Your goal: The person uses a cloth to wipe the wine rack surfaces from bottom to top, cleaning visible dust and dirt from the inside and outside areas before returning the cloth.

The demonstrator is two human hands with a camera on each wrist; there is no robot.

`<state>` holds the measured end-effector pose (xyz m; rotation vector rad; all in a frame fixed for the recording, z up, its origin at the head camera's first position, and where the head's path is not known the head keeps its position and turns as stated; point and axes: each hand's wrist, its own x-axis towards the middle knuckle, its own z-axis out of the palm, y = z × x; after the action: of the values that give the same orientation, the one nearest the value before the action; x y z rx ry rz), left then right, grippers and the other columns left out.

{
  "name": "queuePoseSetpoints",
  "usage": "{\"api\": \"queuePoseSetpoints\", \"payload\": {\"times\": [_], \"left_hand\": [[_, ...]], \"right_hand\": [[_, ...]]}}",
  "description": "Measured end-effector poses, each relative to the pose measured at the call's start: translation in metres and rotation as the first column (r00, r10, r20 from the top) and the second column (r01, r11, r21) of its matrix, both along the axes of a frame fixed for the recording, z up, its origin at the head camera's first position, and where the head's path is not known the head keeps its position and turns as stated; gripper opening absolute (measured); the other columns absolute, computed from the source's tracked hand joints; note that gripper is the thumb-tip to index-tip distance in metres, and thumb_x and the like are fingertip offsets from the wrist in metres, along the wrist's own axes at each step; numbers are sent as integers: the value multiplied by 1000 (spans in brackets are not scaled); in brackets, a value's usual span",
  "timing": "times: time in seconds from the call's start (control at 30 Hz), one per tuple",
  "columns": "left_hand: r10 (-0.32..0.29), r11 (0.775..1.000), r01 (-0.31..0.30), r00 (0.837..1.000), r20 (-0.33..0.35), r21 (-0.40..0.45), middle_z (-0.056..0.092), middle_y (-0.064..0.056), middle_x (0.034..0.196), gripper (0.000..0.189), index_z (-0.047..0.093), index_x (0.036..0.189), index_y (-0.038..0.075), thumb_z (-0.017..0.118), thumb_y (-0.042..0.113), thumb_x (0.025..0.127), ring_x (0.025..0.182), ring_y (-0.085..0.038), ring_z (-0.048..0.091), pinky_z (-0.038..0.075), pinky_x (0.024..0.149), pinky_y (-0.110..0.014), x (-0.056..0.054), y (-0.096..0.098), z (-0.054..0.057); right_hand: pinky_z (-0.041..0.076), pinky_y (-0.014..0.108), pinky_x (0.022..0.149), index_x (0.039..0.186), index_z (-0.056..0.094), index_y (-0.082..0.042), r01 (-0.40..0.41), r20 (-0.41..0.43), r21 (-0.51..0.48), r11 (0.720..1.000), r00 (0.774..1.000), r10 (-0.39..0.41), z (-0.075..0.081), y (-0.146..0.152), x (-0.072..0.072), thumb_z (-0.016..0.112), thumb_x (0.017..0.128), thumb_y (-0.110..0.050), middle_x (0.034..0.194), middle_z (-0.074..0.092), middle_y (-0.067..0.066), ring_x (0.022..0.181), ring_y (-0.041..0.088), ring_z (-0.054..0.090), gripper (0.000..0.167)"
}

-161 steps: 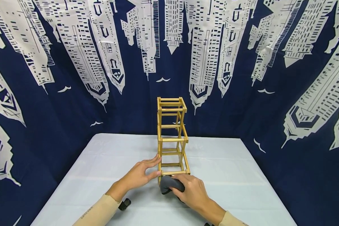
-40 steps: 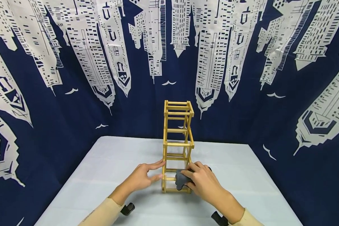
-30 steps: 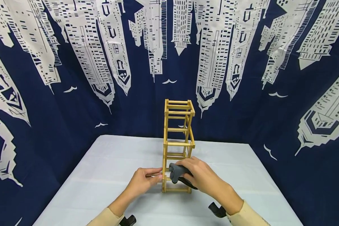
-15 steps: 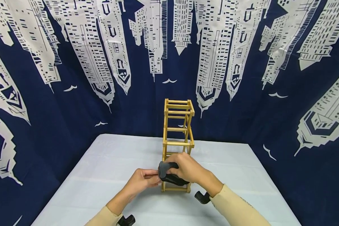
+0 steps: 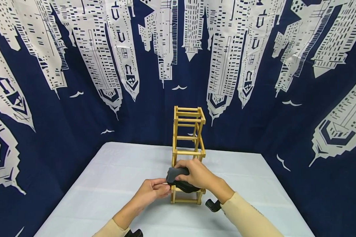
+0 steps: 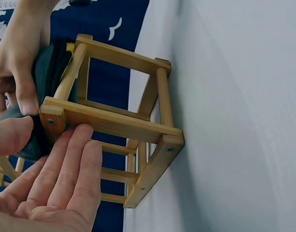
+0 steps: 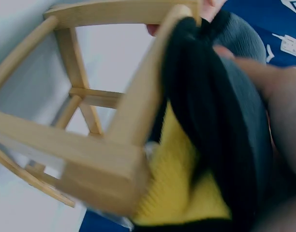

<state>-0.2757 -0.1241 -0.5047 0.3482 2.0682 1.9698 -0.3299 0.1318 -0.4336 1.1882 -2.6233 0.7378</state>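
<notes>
A tall open wooden rack (image 5: 187, 153) stands upright on the white table. My right hand (image 5: 199, 174) grips a soft, bunched grey and black fabric piece (image 5: 172, 174) against its lower front left corner. In the right wrist view the fabric's yellow inner side (image 7: 174, 174) shows along a wooden bar; its exact kind is unclear. My left hand (image 5: 149, 191) is at the same corner from the left. In the left wrist view its straight fingers (image 6: 66, 169) touch the rack's side rail (image 6: 114, 123), with the thumb close to the fabric.
The white-covered table (image 5: 106, 184) spreads around the rack. Behind it hangs a navy cloth (image 5: 154, 121) printed with white buildings. Black camera mounts (image 5: 213, 205) sit at both wrists, close above the table.
My right hand has carried the fabric from the lower front right of the rack leftward to the left corner. My left hand has stayed by the left post, shifting slightly lower.
</notes>
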Motion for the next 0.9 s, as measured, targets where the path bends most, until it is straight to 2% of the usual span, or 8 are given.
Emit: {"api": "queuePoseSetpoints", "payload": {"times": [0.2,0.27,0.37,0.5,0.63,0.73,0.9], "left_hand": [[16,1000,-16,1000,-11,5,87,-23,131,47,65,156,-13,69,11,116,115,-23,87,72,106,-43,-2,0,0],[16,1000,-16,1000,-7,8,87,-21,130,45,66,156,-11,69,10,117,114,-23,88,72,106,-43,-3,0,-1],[13,1000,-13,1000,-8,15,87,-21,131,46,65,158,-9,69,11,116,115,-21,87,72,107,-44,-2,2,-1],[24,1000,-24,999,-33,11,86,-20,132,56,63,163,-4,77,15,113,118,-23,86,72,106,-42,1,6,0],[52,998,-55,994,-92,-29,87,-17,127,67,61,167,3,85,20,108,114,-23,86,71,96,-30,3,11,-2],[60,997,-67,990,-129,-48,87,-15,124,71,59,169,4,87,19,106,109,-19,85,67,90,-21,3,15,-4],[66,997,-71,989,-131,-36,85,-13,122,76,55,172,4,89,16,105,107,-14,84,66,89,-19,0,15,-10]], "right_hand": [[61,21,81,122,87,-21,-101,138,31,994,986,96,8,8,9,93,103,-24,112,88,-8,89,-3,72,20],[61,20,80,123,87,-21,-115,146,31,993,983,110,10,11,13,92,104,-24,113,88,-7,88,-3,72,21],[63,21,82,124,87,-19,-108,98,16,994,990,106,12,17,17,93,103,-22,115,89,-5,93,-3,74,22],[65,24,84,123,87,-19,-57,6,-25,998,998,57,14,31,20,95,101,-20,116,89,-4,98,3,77,24],[68,27,84,122,88,-18,14,-70,-69,998,997,-19,15,53,23,97,99,-19,116,89,-3,100,8,80,25],[69,28,83,121,89,-16,77,-112,-103,992,990,-89,13,69,24,99,96,-17,115,88,-3,100,10,81,27],[69,29,79,122,89,-16,174,-149,-149,973,969,-196,7,85,21,101,93,-14,115,89,-1,97,15,84,31]]}}
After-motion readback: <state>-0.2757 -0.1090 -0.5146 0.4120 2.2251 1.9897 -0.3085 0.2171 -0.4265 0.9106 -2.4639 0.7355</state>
